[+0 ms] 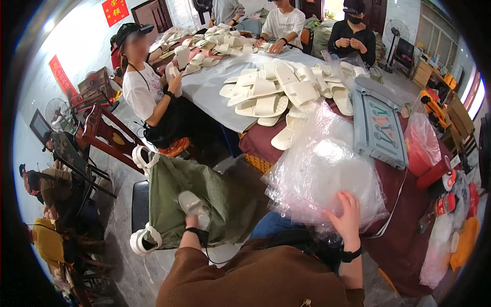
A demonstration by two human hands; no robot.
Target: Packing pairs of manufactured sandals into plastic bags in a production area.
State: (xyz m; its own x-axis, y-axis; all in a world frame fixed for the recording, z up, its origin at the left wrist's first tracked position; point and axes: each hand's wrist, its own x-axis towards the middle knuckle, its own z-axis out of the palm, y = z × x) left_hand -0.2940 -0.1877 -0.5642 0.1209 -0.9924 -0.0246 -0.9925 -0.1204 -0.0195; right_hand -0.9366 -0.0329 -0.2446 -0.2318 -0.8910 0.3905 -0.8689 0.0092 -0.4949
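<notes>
Nearest us, our right hand [347, 217] lies on a stack of clear plastic bags [337, 166], its thumb and fingers spread apart. Our left hand [191, 221] holds a cream slide slipper [191, 202] in clear wrap; the fingers are mostly hidden, so we cannot tell how firmly they close. That slipper sits in front of the green woven sack [171, 204], its long axis slanting from lower right to upper left. Its rounded end points up and left, away from us; whether that is toe or heel, we cannot tell.

Beyond the bags, a grey plastic case [379, 123] lies tilted on the burgundy cloth [396, 230]. Left of it rises a heap of cream slide slippers [286, 84], pointing various ways. Across the pale table cover [209, 100], a co-worker [140, 87] at left handles a light slipper, near a farther pile of slippers [217, 41]. Three more people are at the far side.
</notes>
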